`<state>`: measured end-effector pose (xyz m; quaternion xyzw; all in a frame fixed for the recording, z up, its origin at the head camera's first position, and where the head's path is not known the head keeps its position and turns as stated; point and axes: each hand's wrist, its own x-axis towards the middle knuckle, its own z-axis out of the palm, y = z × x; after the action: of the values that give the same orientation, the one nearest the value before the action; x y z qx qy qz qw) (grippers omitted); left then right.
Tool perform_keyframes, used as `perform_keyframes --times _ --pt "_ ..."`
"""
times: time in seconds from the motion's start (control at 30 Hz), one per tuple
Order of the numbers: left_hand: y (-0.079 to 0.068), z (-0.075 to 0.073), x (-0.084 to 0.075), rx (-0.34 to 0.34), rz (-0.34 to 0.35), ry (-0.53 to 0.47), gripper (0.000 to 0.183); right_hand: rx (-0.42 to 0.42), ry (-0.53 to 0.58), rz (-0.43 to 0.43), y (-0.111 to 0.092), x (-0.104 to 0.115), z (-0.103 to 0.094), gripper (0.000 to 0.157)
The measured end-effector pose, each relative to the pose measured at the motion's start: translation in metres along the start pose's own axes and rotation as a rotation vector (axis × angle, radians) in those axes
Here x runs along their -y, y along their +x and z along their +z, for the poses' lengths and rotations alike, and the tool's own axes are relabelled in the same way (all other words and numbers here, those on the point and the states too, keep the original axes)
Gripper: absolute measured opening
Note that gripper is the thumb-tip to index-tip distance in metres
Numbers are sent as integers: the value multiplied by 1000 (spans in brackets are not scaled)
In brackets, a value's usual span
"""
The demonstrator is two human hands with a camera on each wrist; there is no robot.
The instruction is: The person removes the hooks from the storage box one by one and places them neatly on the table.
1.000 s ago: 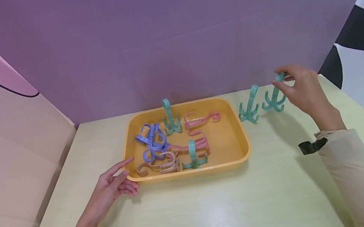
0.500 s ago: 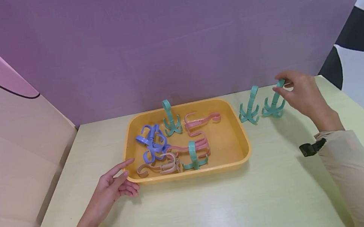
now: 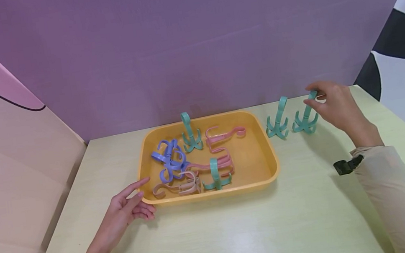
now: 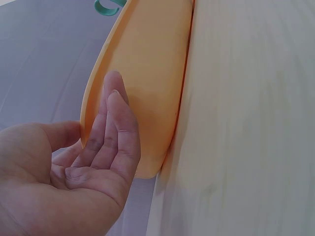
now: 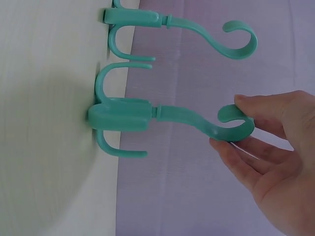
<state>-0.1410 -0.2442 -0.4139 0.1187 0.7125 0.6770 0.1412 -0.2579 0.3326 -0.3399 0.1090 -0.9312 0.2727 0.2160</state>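
My right hand pinches the curled top of a green multi-prong hanging hook between thumb and fingers. That hook stands nearly upright on the table, its prongs down at the surface in the right wrist view. Beside it, to the left, a matching green hook stands on its own. My left hand rests at the near left corner of the yellow tray, thumb at the rim and fingers fairly straight. In the left wrist view, several fingers lie along the tray's outer wall.
Inside the tray are two green hooks, one at the back and one at the front, tangled blue hooks, pink hooks and a beige hook. A purple panel rises behind the pale table.
My right hand has lowered slightly with the green hook, bringing it down beside the other standing one. The left hand and the tray have stayed put.
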Motion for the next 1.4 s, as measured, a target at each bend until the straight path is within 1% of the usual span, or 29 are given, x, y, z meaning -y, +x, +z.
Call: perform_keyframes --times 0.3,0.5,0.63,0.83,1.1,1.3,1.4 --pt "0 0 -1 -8 -3 13 52 9 -18 27 0 5 -5 36" --pt "-1 0 -1 -9 -8 12 52 -10 -15 12 1 12 -9 37" --pt "-1 0 -2 -6 -8 7 52 -38 -17 -24 1 21 -12 37" --pt "0 0 -1 -5 -8 10 53 -78 -23 -76 0 43 -18 37" --pt "0 -1 2 -4 -10 -5 53 -83 -15 -105 -3 66 -23 37" --pt "1 -1 2 -3 -7 0 53 -113 -15 -197 -3 78 -21 32" --pt "1 -1 2 -1 -2 1 53 -107 -9 -234 -4 85 -17 33"
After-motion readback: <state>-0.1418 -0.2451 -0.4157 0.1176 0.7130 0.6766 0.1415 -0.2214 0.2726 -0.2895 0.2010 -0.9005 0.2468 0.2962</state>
